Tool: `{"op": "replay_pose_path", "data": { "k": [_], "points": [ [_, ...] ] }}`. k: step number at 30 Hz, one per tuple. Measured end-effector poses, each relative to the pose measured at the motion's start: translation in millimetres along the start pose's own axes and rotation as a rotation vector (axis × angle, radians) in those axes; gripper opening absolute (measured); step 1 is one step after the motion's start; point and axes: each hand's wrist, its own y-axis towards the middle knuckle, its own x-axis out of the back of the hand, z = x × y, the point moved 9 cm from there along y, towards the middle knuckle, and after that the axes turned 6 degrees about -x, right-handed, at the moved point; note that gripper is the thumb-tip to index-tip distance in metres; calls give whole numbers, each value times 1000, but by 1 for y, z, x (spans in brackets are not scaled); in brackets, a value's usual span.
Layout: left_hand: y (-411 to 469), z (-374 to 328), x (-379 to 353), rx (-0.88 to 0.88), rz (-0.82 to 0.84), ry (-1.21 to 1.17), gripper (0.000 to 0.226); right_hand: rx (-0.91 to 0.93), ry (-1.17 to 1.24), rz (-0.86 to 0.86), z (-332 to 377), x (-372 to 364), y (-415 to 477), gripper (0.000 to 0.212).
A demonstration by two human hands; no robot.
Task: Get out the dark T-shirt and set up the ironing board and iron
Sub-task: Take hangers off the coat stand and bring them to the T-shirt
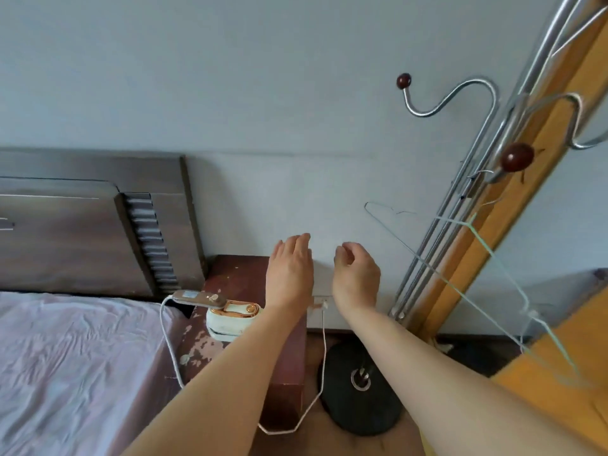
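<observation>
Both arms reach forward toward the pale wall (pixel 263 93). Left grip (pixel 289 268): bare hand, palm down, fingers straight and together, released, holds nothing, hovers over the back of the bedside surface (pixel 237 278). Right grip (pixel 357 271): just beside the left, apart from it, fingers loosely curled, thumb tucked in, also released and empty, in front of the wall.

Iron (pixel 230 315): small, white with copper-coloured trim and a grey-brown handle pointing left. It sits on the dark red, scuffed bedside surface near its front-left corner, partly covered by the left forearm. White cord (pixel 171 350) leaves the handle end, drops past the bed edge, passes behind the left forearm, lies on the floor, then climbs to a plug (pixel 324 305) low on the wall, seen between the two wrists.

Bed (pixel 65 373) to the left with a wrinkled pinkish sheet and a dark wood headboard (pixel 82 225) against the wall. Right of the bedside surface stands a metal coat stand (pixel 460 225) on a round black base (pixel 362 406), with curved hooks tipped by dark red knobs (pixel 403 81). Thin wire hangers (pixel 477 291) hang off the stand. Orange wooden door frame (pixel 543 143) runs behind it on the right.
</observation>
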Motion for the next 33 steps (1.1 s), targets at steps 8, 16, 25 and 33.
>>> {"op": "replay_pose_path", "data": {
  "k": [8, 16, 25, 33],
  "points": [
    [41, -107, 49, -335, 14, -25, 26, 152, -67, -338, 95, 146, -26, 24],
    [41, -197, 16, -468, 261, -24, 39, 7, -276, -366, 51, 229, -11, 23],
    [55, -211, -54, -326, 547, -13, 48, -243, -384, 213, -7, 193, 45, 43],
    [63, -215, -38, -396, 427, -27, 35, -101, -274, 120, 29, 220, 50, 25]
  ]
}}
